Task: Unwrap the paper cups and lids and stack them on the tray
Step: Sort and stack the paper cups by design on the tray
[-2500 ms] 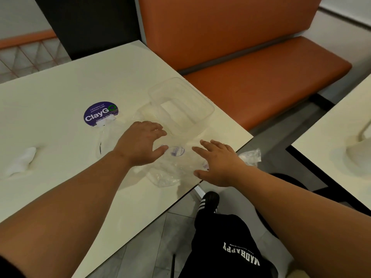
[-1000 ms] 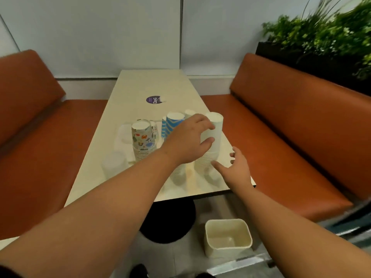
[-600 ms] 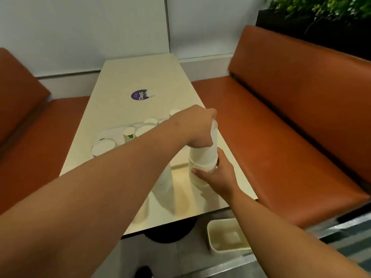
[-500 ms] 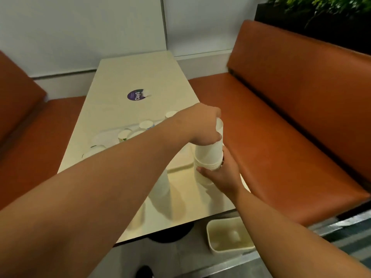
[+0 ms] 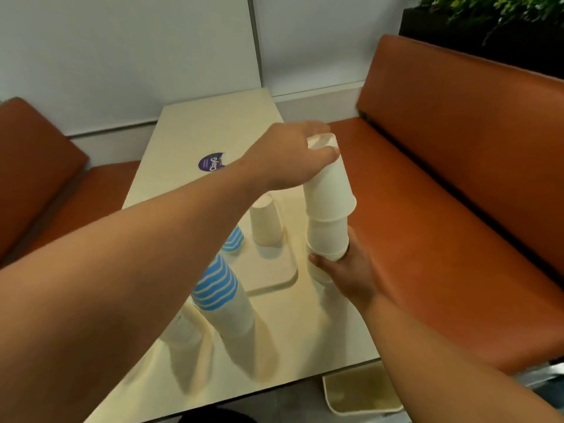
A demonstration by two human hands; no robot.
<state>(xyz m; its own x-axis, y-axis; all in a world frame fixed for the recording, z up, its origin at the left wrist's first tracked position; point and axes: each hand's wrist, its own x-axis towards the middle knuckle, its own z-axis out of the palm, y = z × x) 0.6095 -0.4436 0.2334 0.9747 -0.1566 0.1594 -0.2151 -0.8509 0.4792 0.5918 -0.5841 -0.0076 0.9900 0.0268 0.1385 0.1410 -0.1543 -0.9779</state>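
My left hand [image 5: 293,157] grips the top of an upside-down stack of white paper cups [image 5: 328,190], raised a little off the cups beneath. My right hand [image 5: 345,270] grips the lower white cups [image 5: 326,239] near their base, at the table's right edge beside the cream tray [image 5: 274,276]. A single white cup [image 5: 265,222] stands upside down on the tray. Blue-striped cup stacks [image 5: 218,288] stand nearer me, partly behind my left forearm.
The cream table [image 5: 213,126] carries a round purple sticker [image 5: 212,162]. Orange benches [image 5: 442,209] run along both sides. A cream bin [image 5: 360,392] sits on the floor below the table's right corner. Plants fill the top right corner.
My left hand has lifted the upper white cups higher, opening a gap above the lower ones my right hand holds. The camera has moved closer and tilted down.
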